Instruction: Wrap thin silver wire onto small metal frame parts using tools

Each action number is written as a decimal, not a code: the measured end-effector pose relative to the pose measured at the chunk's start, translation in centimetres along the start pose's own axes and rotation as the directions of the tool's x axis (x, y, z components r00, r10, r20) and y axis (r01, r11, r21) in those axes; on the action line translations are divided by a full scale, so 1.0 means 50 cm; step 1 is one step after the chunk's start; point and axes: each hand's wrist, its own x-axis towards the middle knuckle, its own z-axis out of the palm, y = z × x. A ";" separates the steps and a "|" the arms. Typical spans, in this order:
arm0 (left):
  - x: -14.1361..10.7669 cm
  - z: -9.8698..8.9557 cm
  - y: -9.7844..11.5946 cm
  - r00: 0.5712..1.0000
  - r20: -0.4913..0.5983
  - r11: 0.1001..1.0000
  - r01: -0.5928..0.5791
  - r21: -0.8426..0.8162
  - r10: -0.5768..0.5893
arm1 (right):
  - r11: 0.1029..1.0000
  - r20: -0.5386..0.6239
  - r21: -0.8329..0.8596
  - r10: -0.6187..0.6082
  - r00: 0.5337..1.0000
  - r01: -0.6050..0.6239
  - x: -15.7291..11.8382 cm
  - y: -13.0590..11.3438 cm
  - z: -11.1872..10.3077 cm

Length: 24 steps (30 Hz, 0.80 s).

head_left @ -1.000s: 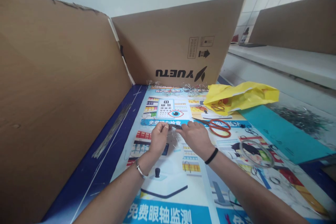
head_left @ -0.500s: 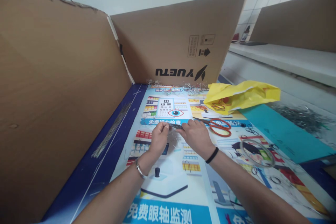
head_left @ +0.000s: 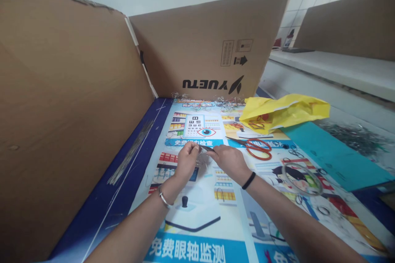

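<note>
One slim dark tool [head_left: 207,148], right hand [head_left: 231,163] gripping, wispy silvery strands [head_left: 202,162]

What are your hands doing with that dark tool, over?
Right hand gripping dark tool. Left hand pinched near its tip, hold unclear. Thin shiny strands below. Red-handled scissors beside right hand, not between hands.

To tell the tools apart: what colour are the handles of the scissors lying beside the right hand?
Orange-red; the handles show best in the head view.

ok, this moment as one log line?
right hand: gripping dark tool | left hand: pinched at tool's tip, held item unclear | scissors: on poster, beyond right hand | bag: beyond scissors
</note>
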 end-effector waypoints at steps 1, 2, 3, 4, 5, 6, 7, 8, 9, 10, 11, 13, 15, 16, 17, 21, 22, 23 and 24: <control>0.001 0.000 0.000 1.000 -0.001 1.000 0.001 -0.009 -0.001 | 1.000 -0.015 -0.009 -0.010 1.000 0.010 0.000 0.000 0.000; 0.001 -0.001 0.000 1.000 0.001 1.000 0.007 -0.015 -0.007 | 1.000 -0.032 -0.022 -0.023 0.999 0.022 -0.001 0.001 -0.001; 0.002 -0.002 -0.001 1.000 0.005 1.000 0.016 -0.019 -0.016 | 0.999 -0.046 -0.034 -0.037 0.998 0.035 -0.002 0.001 -0.002; 0.004 -0.003 -0.002 1.000 0.008 0.999 0.027 -0.018 -0.026 | 0.998 -0.057 -0.044 -0.049 0.997 0.047 -0.002 0.001 -0.003; 0.006 -0.004 -0.004 0.999 0.010 0.999 0.034 -0.015 -0.034 | 0.997 -0.066 -0.051 -0.060 0.996 0.057 -0.003 0.001 -0.004; 0.007 -0.006 -0.006 0.999 0.016 0.999 0.038 -0.009 -0.038 | 0.997 -0.073 -0.056 -0.066 0.995 0.062 -0.004 0.001 -0.005; 0.009 -0.008 -0.007 0.999 0.023 0.999 0.038 -0.005 -0.038 | 0.996 -0.078 -0.057 -0.067 0.995 0.063 -0.005 0.001 -0.005; 0.011 -0.009 -0.007 0.999 0.036 0.999 0.036 -0.003 -0.036 | 0.997 -0.082 -0.058 -0.064 0.995 0.059 -0.006 0.001 -0.005; 0.012 -0.011 -0.007 0.998 0.052 0.999 0.032 -0.003 -0.031 | 0.997 -0.084 -0.058 -0.061 0.995 0.056 -0.006 0.002 -0.005; 0.013 -0.012 -0.006 0.997 0.066 1.000 0.027 -0.003 -0.027 | 0.997 -0.087 -0.058 -0.059 0.994 0.054 -0.006 0.002 -0.005; 0.013 -0.013 -0.005 0.997 0.077 1.000 0.023 -0.001 -0.023 | 0.997 -0.090 -0.056 -0.057 0.994 0.052 -0.007 0.003 -0.006; 0.014 -0.015 -0.002 0.997 0.081 1.000 0.017 0.009 -0.017 | 0.997 -0.094 -0.052 -0.058 0.994 0.053 -0.006 0.004 -0.007; 0.014 -0.015 0.000 0.997 0.070 1.000 0.011 0.024 -0.012 | 0.997 -0.091 -0.047 -0.057 0.994 0.053 -0.006 0.005 -0.008; 0.014 -0.015 0.000 0.998 0.067 1.000 0.008 0.030 -0.010 | 0.998 -0.087 -0.042 -0.054 0.995 0.050 -0.006 0.005 -0.008; 0.014 -0.015 -0.001 0.998 0.065 0.999 0.006 0.036 -0.008 | 0.998 -0.081 -0.037 -0.050 0.995 0.047 -0.006 0.005 -0.008; 0.013 -0.014 -0.003 0.998 0.061 0.999 0.007 0.051 -0.011 | 1.000 -0.064 -0.008 -0.025 0.998 0.025 -0.006 0.005 -0.005; 0.013 -0.013 -0.002 0.998 0.058 0.999 0.015 0.045 -0.018 | 1.000 -0.064 -0.001 -0.023 0.998 0.023 -0.007 0.005 -0.004; 0.012 -0.013 -0.001 0.998 0.054 0.999 0.026 0.034 -0.028 | 1.000 -0.064 0.005 -0.020 0.998 0.021 -0.007 0.004 -0.002; 0.011 -0.012 0.001 0.998 0.051 0.999 0.038 0.018 -0.039 | 1.000 -0.067 0.012 -0.018 0.998 0.019 -0.007 0.004 0.000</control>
